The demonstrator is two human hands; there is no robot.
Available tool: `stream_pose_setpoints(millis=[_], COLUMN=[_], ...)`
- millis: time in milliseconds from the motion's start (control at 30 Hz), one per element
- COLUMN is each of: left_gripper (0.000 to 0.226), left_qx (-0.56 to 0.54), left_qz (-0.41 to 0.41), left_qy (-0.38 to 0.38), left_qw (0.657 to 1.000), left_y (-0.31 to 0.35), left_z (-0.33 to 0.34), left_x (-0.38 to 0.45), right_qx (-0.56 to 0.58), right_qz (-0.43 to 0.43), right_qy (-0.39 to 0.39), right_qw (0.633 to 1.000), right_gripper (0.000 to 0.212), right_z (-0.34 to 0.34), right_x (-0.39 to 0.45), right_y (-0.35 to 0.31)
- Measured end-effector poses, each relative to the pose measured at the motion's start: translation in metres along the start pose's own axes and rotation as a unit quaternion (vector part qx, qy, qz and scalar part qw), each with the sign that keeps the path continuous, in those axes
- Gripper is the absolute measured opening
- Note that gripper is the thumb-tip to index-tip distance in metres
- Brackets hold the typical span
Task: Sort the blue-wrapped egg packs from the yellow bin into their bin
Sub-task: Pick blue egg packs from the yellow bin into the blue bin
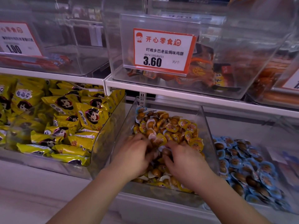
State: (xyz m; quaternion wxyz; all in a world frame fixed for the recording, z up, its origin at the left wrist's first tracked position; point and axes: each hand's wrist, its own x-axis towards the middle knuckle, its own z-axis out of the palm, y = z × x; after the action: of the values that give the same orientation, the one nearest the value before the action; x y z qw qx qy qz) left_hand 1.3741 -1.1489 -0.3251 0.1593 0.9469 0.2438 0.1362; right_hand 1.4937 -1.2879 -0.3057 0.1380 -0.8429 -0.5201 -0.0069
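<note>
The blue-wrapped egg packs [247,165] are lying heaped in their own clear bin [265,139] on the right, just beside the middle bin [206,125] holding the yellow-wrapped egg packs [169,128]. One pack with a blue edge [141,109] is sitting at the far back corner of the yellow pile. Both forearms are reaching in over the front wall of the middle bin. The left hand [135,155] and right hand [186,160] are lying palm down, side by side on the pile, fingers curled into the packs; whether either grip is actually grasping a pack I cannot tell. Left of this, a bin [113,123] of yellow snack bags [64,120] is standing. On the shelf [161,89] above, a price tag [163,50] is showing 3.60.
</note>
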Motion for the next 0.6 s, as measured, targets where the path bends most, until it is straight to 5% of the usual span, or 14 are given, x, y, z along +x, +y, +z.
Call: stream_pose_setpoints(millis=[133,200,233,300,333,367,467,600], left_gripper=[0.008,0.013,0.017,0.025,0.032,0.040,0.055,0.012], left_qx=[-0.287,-0.383,-0.392,-0.352,-0.329,-0.310,-0.264,-0.197], left_qz=[-0.088,-0.072,-0.056,-0.031,-0.018,-0.001,0.011,0.022], left_qy=[0.111,0.144,0.155,0.153,0.143,0.134,0.112,-0.060], left_qw=[0.947,0.910,0.905,0.923,0.933,0.941,0.958,0.978], left_y=[0.009,0.013,0.014,0.020,0.024,0.028,0.032,0.014], left_z=[-0.015,-0.022,-0.023,-0.023,-0.021,-0.019,-0.015,-0.018], left_x=[0.001,0.000,-0.001,-0.003,-0.005,-0.006,-0.005,-0.004], right_qx=[0.159,0.335,0.466,0.704,0.761,0.783,0.751,0.625], right_qz=[0.089,0.158,0.198,0.215,0.195,0.172,0.185,0.217], right_qy=[0.042,0.058,0.040,-0.055,-0.099,-0.122,-0.060,0.029], right_qw=[0.982,0.927,0.861,0.675,0.611,0.585,0.631,0.749], right_gripper=[0.026,0.019,0.018,0.027,0.032,0.035,0.031,0.025], right_z=[-0.004,-0.011,-0.015,-0.024,-0.027,-0.028,-0.026,-0.028], right_x=[0.011,0.014,0.014,0.012,0.011,0.009,0.010,0.007], right_y=[0.007,0.008,0.008,0.005,0.002,0.000,-0.005,0.003])
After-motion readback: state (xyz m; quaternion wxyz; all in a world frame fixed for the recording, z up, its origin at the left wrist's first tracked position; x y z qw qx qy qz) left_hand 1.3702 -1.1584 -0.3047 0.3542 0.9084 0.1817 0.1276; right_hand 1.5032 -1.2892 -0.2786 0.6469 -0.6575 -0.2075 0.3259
